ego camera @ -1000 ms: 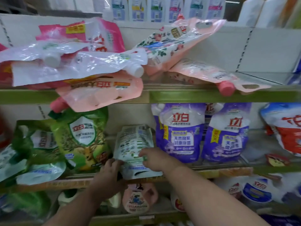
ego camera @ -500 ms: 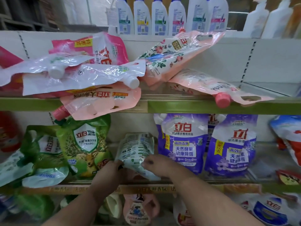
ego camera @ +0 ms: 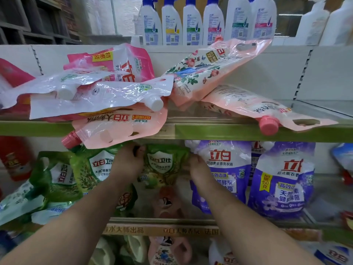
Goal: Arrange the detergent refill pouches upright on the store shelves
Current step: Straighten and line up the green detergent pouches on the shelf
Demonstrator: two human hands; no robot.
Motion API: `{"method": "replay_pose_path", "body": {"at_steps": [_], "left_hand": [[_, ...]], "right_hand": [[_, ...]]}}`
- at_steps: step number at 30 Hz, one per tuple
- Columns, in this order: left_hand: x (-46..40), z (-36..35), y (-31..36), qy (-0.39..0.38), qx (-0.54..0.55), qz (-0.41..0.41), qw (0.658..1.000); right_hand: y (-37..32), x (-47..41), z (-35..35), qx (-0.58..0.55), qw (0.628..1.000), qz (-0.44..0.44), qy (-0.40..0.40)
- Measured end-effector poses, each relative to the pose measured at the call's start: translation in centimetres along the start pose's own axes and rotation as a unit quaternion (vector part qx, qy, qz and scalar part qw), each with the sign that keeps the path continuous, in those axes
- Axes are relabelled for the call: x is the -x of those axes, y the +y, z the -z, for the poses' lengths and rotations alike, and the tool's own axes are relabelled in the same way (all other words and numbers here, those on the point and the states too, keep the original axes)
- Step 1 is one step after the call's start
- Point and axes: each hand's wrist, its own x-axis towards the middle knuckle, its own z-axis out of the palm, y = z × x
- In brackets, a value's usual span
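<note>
Two hands on one green refill pouch point(ego camera: 165, 167), held upright mid-shelf between green and purple pouches point(ego camera: 219, 169): left hand point(ego camera: 128, 161) pinches its top-left corner, right hand point(ego camera: 196, 168) grips its right edge. Risk: soft pouch slumps forward over the shelf's front edge once released.

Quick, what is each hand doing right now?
Left hand: grips the upper left edge of the green pouch.
Right hand: holds the same pouch's right edge; its grip is partly hidden.
</note>
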Motion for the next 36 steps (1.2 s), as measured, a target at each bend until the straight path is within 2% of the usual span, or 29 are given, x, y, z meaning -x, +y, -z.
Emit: {"method": "replay_pose_path", "body": {"at_steps": [4, 11, 17, 21, 28, 33, 36], "left_hand": [[-1.5, 0.1, 0.0, 0.017, -0.001, 0.03, 0.999], [-2.0, -0.5, -1.1, 0.016, 0.064, 0.035, 0.997], [0.1, -2.1, -2.3, 0.028, 0.008, -0.029, 0.999], [2.2, -3.4, -3.1, -0.029, -0.062, -0.065, 0.996], [3.6, -4.4, -4.5, -0.115, -0.197, -0.068, 0.971], [3.8, -4.7, -4.8, -0.163, -0.197, -0.041, 0.966], [3.5, -5.3, -5.0, -0.177, -0.159, 0.019, 0.971]], "right_hand": [[0.2, -0.7, -0.8, 0.09, 0.994, 0.062, -0.021], [0.8, -2.1, -1.8, 0.104, 0.99, 0.087, -0.046], [2.2, -2.3, -2.2, 0.105, 0.988, 0.027, -0.106], [2.6, -2.2, -2.5, 0.133, 0.98, -0.031, -0.145], [3.6, -2.9, -2.6, 0.142, 0.98, -0.049, -0.134], [4.2, -3.5, -2.7, 0.132, 0.984, -0.041, -0.114], [4.5, -3.7, -2.9, 0.142, 0.984, -0.038, -0.103]]}}
